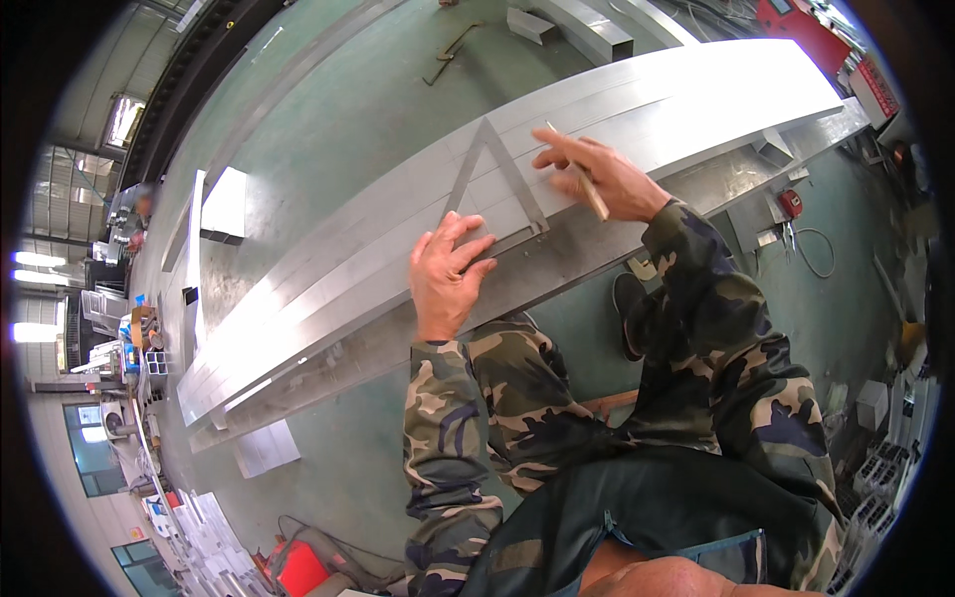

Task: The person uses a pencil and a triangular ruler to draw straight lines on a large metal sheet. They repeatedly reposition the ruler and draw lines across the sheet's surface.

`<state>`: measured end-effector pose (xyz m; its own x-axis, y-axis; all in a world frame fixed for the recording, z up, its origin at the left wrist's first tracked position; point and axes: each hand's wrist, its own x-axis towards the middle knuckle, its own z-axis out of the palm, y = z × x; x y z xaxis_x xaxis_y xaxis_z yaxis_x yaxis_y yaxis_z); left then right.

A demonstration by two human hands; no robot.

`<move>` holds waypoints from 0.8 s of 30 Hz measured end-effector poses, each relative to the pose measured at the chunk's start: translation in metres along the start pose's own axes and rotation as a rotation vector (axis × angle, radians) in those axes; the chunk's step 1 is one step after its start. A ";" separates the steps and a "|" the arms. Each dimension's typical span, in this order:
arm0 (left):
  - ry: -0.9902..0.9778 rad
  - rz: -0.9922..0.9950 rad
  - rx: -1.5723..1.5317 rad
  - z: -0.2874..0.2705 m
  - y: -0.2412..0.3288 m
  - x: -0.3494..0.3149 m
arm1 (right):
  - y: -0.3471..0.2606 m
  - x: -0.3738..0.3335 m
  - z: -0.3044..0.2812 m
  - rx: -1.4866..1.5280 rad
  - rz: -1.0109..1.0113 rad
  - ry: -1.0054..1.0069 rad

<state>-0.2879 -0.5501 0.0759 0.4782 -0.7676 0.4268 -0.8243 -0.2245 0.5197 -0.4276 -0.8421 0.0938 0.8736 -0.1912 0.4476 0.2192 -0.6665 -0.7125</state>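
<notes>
A long bright metal profile (pixel 676 99) lies across the bench in front of me, with thin lines along its top. On it rests a triangular set square (pixel 513 181), its tip pointing away from me. My left hand (pixel 448 274) is at the near left corner of the set square, fingers spread apart; whether they touch it I cannot tell. To the right of the set square, my right hand (pixel 619 181) is raised over the profile, slightly blurred. A thin pencil (pixel 595 196) sits between its thumb and fingers.
Under the profile runs a metal bench (pixel 572 249). A short hollow tube (pixel 773 147) pokes out below it at the right, above a red tape measure (pixel 791 204). Beyond the bench, a clamp (pixel 453 55) and square tubes (pixel 592 35) lie on the green floor. A red container (pixel 301 569) stands behind at left.
</notes>
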 end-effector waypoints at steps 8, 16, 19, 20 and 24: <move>-0.011 -0.031 -0.040 0.005 0.002 0.002 | 0.015 0.076 0.031 0.160 0.302 0.284; -0.034 -0.093 -0.081 0.002 -0.001 -0.004 | 0.030 0.093 0.057 0.033 0.263 0.427; -0.025 -0.088 -0.087 0.003 -0.001 -0.003 | 0.034 0.094 0.056 -0.005 0.247 0.424; -0.025 -0.087 -0.086 0.003 0.000 -0.003 | 0.035 0.094 0.056 -0.017 0.234 0.426; -0.025 -0.080 -0.086 0.004 0.002 -0.002 | 0.035 0.093 0.054 -0.016 0.222 0.431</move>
<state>-0.2917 -0.5517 0.0736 0.5328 -0.7643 0.3634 -0.7542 -0.2341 0.6135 -0.3152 -0.8445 0.0808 0.6382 -0.6091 0.4709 0.0382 -0.5858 -0.8095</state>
